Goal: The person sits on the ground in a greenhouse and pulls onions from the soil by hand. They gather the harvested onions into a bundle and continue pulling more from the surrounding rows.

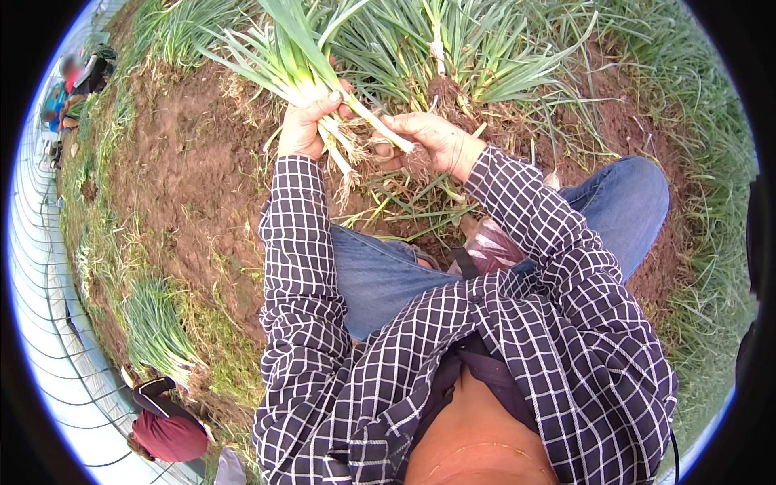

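My left hand (309, 124) is closed around a bunch of green onions (297, 76), their leaves pointing up and away and their stringy roots hanging below the fist. One thicker stalk (379, 124) slants from the bunch down to the right. My right hand (424, 140) holds this stalk near its root end between thumb and fingers, with loose outer skin and roots partly hidden by the fingers. Just beyond the hands, more green onions (509, 66) stand or lie with soil on their roots.
Bare brown soil (188, 176) stretches to the left. A pile of green onions (160, 327) lies at lower left, beside a person in a dark red top (170, 433). Other people (91, 73) are at the far upper left. Dense green leaves (709, 182) border the right side.
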`<state>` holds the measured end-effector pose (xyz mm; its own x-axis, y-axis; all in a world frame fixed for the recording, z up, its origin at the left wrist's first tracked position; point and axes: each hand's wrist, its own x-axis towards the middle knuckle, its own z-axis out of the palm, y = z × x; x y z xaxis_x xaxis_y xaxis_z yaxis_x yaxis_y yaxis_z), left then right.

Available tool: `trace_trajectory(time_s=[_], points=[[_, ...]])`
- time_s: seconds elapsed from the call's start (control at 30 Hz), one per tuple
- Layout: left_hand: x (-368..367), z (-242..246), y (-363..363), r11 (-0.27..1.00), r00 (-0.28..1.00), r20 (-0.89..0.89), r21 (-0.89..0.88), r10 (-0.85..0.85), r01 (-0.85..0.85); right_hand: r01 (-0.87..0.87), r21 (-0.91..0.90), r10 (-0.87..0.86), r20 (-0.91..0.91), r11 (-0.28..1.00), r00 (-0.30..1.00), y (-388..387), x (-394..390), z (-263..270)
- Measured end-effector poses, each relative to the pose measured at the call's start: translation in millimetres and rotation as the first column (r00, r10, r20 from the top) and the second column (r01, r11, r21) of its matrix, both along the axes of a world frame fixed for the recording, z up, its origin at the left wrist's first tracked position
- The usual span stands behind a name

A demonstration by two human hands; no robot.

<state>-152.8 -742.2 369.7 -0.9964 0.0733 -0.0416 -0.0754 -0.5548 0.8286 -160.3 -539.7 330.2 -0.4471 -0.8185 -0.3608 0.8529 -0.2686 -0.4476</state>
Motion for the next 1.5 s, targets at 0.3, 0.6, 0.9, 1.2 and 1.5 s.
trace_trajectory(time_s=[0.3,0.6,0.9,1.2,1.5], points=[[-5.9,3.2,0.5,0.989,0.990,-0.024,0.047,0.141,-0.140,0.574,0.306,-0.610,0.029,0.760,0.792,37.7,20.4,-69.2],[-2.6,-9.1,-4.3,0.960,0.957,0.085,0.009,0.278,-0.279,0.392,0.119,-0.075,-0.893,0.912,0.444,43.5,23.7,-0.7],[-3.9,-14.9,9.7,0.972,0.969,0.113,0.061,0.219,-0.227,0.593,0.268,-0.382,-0.554,0.760,0.740,18.6,10.3,23.4],[-7.4,-20.5,8.5,0.948,0.939,0.145,0.016,0.313,-0.318,0.617,0.133,-0.567,-0.282,0.776,0.774,15.7,24.3,15.6],[10.9,-23.2,29.9,0.994,0.966,0.235,0.008,0.105,-0.110,0.261,0.415,-0.078,-0.409,0.871,0.909,-6.4,11.4,19.8]])
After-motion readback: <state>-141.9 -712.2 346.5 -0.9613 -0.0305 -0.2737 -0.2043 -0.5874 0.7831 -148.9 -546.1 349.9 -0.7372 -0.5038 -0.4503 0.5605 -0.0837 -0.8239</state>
